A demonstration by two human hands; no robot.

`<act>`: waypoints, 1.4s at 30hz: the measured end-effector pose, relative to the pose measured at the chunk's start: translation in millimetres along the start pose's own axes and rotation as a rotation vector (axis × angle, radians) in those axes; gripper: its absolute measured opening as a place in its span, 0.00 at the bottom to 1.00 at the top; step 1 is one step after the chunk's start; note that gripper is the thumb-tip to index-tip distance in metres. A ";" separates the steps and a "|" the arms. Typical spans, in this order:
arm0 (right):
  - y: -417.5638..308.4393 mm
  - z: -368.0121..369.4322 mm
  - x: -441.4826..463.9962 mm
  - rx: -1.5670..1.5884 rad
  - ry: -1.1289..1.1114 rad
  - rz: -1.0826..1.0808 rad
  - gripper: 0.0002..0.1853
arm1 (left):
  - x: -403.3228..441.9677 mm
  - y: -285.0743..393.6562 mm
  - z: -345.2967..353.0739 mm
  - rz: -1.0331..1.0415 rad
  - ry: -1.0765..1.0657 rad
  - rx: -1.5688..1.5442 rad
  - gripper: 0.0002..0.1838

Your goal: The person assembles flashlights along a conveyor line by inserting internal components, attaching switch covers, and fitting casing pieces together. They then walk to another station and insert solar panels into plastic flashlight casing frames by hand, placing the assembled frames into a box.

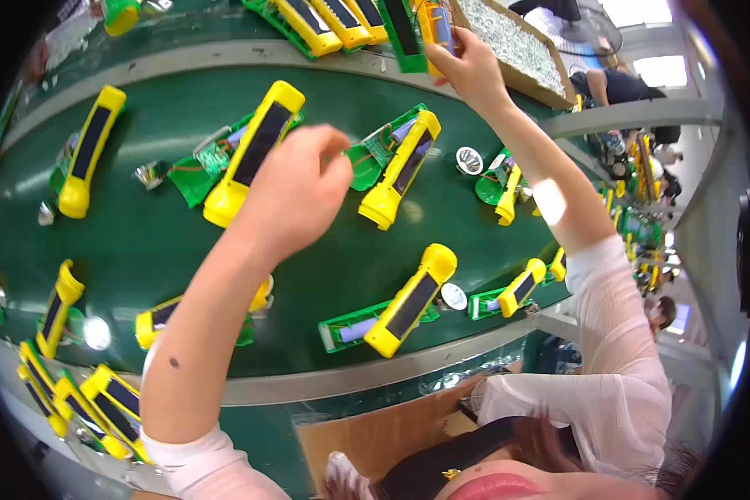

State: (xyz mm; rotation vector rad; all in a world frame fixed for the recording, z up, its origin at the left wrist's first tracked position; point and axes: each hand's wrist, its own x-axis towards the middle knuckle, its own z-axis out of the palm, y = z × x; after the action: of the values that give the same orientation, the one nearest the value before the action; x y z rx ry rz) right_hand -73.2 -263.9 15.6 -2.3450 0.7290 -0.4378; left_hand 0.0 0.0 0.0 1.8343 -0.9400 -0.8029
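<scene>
At the far edge of the conveyor my right hand (472,71) is closed round an opened flashlight (433,29), yellow and green, with a blue cell and thin wires showing. My left hand (304,183) hovers over the green belt, fingers curled toward the thumb; whatever is between them, if anything, is too small to make out. Partly behind that hand lies a yellow flashlight body (262,142) with a dark panel, its green half and circuit board (214,156) beside it. To the right of my left hand rests another opened flashlight (401,171).
The green belt (475,267) carries several more opened flashlights, including one near the front (412,300). Metal rails (325,382) border it. Finished-looking yellow bodies (100,408) are grouped at lower left. A cardboard box of small pale parts (512,46) stands beyond; other people work at right.
</scene>
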 end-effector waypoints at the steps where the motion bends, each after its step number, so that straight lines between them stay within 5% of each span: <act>1: -12.6 -13.6 -14.5 0.070 -0.053 -0.034 0.23 | 8.6 -1.7 8.3 0.026 0.074 -0.020 0.14; 5: -80.7 -29.0 -80.0 0.262 -0.323 -0.091 0.24 | 13.8 -11.1 4.2 -0.158 0.189 -0.599 0.15; 6: -95.1 -36.2 -94.4 0.278 -0.384 -0.112 0.25 | 15.3 -13.6 12.7 -0.054 0.245 -0.786 0.16; 9: -129.4 -35.6 -125.0 0.339 -0.524 -0.136 0.28 | -2.0 -20.8 19.3 0.382 -0.081 -1.446 0.22; 11: -148.6 -26.2 -127.6 0.282 -0.510 -0.102 0.28 | -39.7 2.3 6.8 0.263 -0.153 -1.799 0.24; 13: -170.2 -16.1 -131.7 0.074 -0.482 -0.172 0.27 | -81.9 24.5 -10.5 0.261 -0.067 -1.685 0.26; 14: -175.0 -11.2 -132.4 0.023 -0.465 -0.221 0.26 | -85.0 18.3 -11.9 0.352 -0.136 -1.797 0.15; 15: -189.1 -7.6 -136.7 -0.158 -0.476 -0.526 0.27 | -98.9 22.1 -16.9 0.349 -0.069 -1.805 0.13; 17: -209.4 14.0 -149.2 -0.081 -0.585 -0.471 0.30 | -127.8 22.3 -28.3 0.422 0.072 -1.732 0.13; 19: -249.4 25.5 -150.2 -0.272 -0.828 -0.468 0.30 | -151.9 3.4 -32.1 0.363 0.395 -1.671 0.13; 20: -280.8 33.4 -142.2 -0.413 -0.956 -0.301 0.27 | -173.3 -8.1 -32.9 0.317 0.485 -1.694 0.14; 23: -364.0 121.3 -63.2 -0.303 -0.520 -1.038 0.26 | -242.4 -14.9 -54.0 0.233 0.747 -1.571 0.13; 24: -384.3 155.3 -40.7 -0.346 -0.585 -0.925 0.28 | -253.4 -15.9 -53.5 0.229 0.801 -1.585 0.13; 26: -419.2 208.7 -3.7 -0.597 -0.551 -1.228 0.27 | -269.1 -26.4 -49.6 0.272 0.845 -1.650 0.13; 28: -459.4 232.1 -3.9 -0.726 -0.575 -1.140 0.27 | -277.9 -33.6 -46.4 0.285 0.864 -1.646 0.14; 34: -518.4 228.4 -27.5 -0.623 -0.771 -0.396 0.38 | -286.4 -29.0 -45.8 0.205 0.757 -1.432 0.16; 36: -496.9 247.8 -4.4 -0.734 -0.830 -0.379 0.37 | -288.3 -26.4 -44.5 0.203 0.683 -1.431 0.16; 39: -462.1 257.9 19.3 -0.493 -0.748 -0.237 0.32 | -284.8 -27.7 -43.1 0.249 0.630 -1.366 0.16; 42: -453.0 245.4 13.5 -0.469 -0.713 -0.278 0.19 | -283.8 -30.0 -45.5 0.260 0.621 -1.280 0.16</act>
State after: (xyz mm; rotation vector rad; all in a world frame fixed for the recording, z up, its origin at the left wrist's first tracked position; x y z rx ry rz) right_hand 229.3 136.4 133.6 -2.7747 0.1667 0.5072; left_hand -96.6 270.6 30.2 0.7001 -0.1145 -0.4147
